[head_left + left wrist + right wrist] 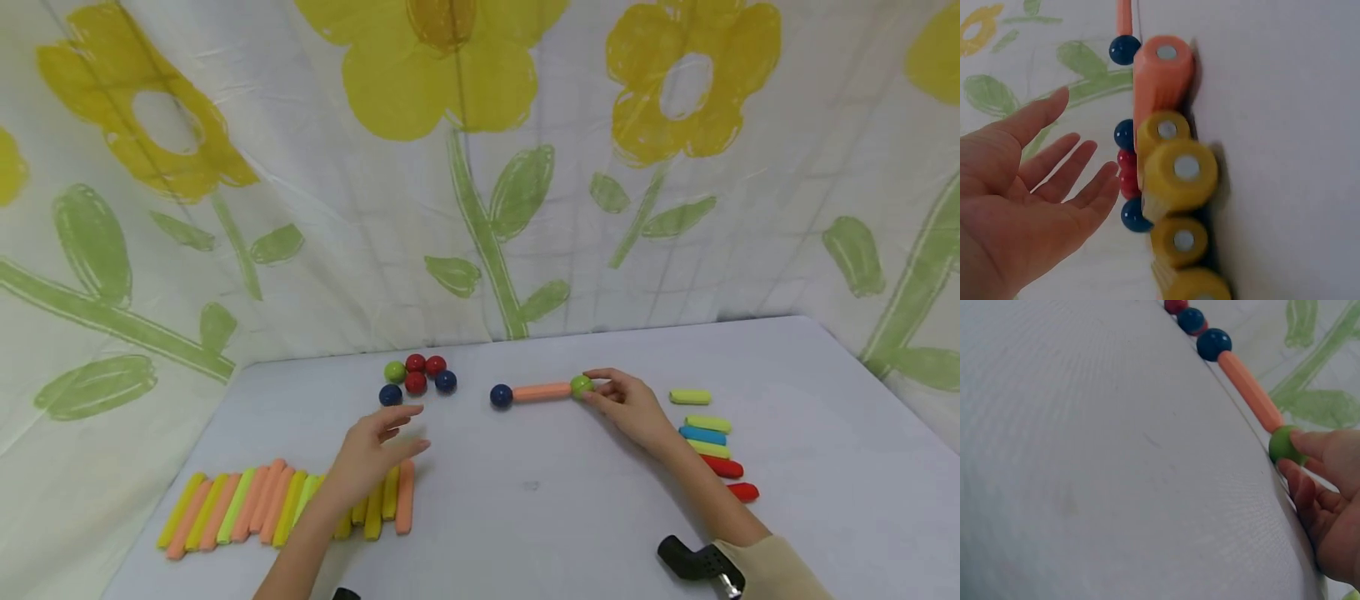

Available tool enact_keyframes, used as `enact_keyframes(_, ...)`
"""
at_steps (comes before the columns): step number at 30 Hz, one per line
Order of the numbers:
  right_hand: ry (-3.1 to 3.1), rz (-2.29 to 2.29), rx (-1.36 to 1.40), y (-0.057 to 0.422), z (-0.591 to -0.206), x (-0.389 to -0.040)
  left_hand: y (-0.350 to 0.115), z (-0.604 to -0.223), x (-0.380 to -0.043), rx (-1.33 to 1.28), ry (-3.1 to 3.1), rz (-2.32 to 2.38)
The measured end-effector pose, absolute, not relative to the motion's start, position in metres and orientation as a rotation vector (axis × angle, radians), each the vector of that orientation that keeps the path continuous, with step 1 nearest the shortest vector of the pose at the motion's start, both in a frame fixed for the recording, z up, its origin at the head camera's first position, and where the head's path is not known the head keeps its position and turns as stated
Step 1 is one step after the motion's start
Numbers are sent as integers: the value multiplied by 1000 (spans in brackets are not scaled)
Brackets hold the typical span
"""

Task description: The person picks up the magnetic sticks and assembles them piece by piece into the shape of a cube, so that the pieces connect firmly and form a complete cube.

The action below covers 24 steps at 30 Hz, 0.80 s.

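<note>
– While the green ball (581, 386) is pinched between thumb and fingers of the right hand (628, 408), what is blocked from view?
– Part of that ball is covered by the fingers. The middle of the row of long sticks (237, 506) is hidden by the left forearm (300, 542), so no count can be given. Left ends of the lower short sticks (705, 436) are covered by the right forearm (708, 483). A black part (346, 594) is cut off by the lower frame edge; it can't be identified. In the left wrist view, near sticks are blurred.
– Left hand (367, 458)?
– Held wide, thumb and fingers apart, nothing gripped. Seen between the row and the ball cluster (416, 383).
– Axis of the orange stick (542, 392)?
– Laid left to right on the white table (525, 533), toward its back edge, right end tipped slightly farther back. Capped by a dark blue ball (501, 396) at left, green at right; both touching.
– Finish?
– Balls round, glossy. Sticks matte, faceted; long ones tipped with grey discs (1187, 167). Tabletop finely textured. Flower-printed backdrop (337, 275) softly creased.
</note>
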State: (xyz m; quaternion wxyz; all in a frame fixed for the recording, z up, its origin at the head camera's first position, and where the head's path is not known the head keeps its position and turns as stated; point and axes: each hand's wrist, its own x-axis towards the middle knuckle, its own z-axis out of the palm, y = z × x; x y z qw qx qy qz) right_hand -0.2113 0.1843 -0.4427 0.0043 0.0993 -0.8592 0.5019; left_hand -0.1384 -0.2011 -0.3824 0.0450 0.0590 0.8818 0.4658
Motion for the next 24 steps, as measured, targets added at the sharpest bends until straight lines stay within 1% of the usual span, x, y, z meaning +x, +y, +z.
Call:
enact_keyframes(5,-2687,1574,313,184,-443,-210,-220,-379,-124,274,2713,1216)
enact_keyframes(16,-2684,1584,303,184,-442,-210,-233,-387,-110,430,2683,1015)
enact_keyframes(24,-2696,1581,303,184,-441,-210,-241,-393,-108,446,2681,925)
